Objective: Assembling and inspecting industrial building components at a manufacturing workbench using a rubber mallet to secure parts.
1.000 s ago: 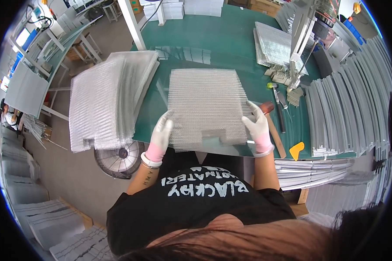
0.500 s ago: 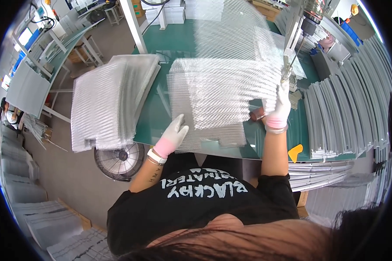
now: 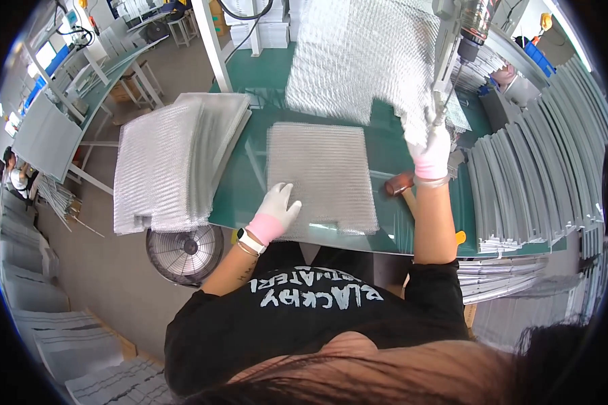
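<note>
My left hand [image 3: 277,210], in a white glove with a pink cuff, rests with fingers apart on the near left edge of a translucent mesh sheet [image 3: 323,175] with a notched near edge. My right hand [image 3: 429,150], gloved the same way, is farther off to the right. Its fingers are closed at the right corner of another mesh sheet [image 3: 348,64], which reaches over the far side of the green table [image 3: 243,192]; the fingertips are blurred. Just beyond that hand hangs a power tool [image 3: 475,30] with a long thin bit.
A mallet [image 3: 400,183] with a reddish-brown head lies beside my right forearm. Stacked mesh sheets [image 3: 159,165] overhang the table's left edge, above a floor fan [image 3: 186,250]. Grey panels [image 3: 540,162] stand packed along the right. A white post [image 3: 211,44] rises at the far left.
The upper mesh sheet has moved away from me to the far side, uncovering the lower sheet and the mallet. My right hand has shifted slightly; my left hand stays at the near edge.
</note>
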Available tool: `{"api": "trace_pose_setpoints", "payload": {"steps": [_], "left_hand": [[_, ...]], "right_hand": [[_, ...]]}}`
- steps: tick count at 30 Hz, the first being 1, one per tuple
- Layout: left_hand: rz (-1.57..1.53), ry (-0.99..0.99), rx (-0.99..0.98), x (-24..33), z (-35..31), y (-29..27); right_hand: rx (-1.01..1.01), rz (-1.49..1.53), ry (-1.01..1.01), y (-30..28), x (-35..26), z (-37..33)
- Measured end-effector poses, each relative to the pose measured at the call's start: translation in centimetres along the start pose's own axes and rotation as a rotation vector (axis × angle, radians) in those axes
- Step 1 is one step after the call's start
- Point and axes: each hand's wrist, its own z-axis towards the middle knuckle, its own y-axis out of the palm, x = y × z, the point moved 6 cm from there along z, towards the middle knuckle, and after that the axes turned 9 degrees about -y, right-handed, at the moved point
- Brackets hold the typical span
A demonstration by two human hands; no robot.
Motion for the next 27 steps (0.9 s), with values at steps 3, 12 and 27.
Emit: {"api": "trace_pose_setpoints", "payload": {"steps": [3,12,27], "left_hand": [[-0.141,-0.022,0.086,-0.5,-0.6,-1.3],[-1.250,-0.142,-0.032,1.9,-4.9,-6.8],[-0.112,-0.260,0.193,-1.5,-2.4,-2.8]], "right_hand": [[-0.231,-0.099,-0.095,2.8,0.9,-3.3],[-0.279,-0.669,0.054,-4.5,3.4,-12.7],[-0.315,-1.430,0.101,-4.9,6.3,-15.8]]}}
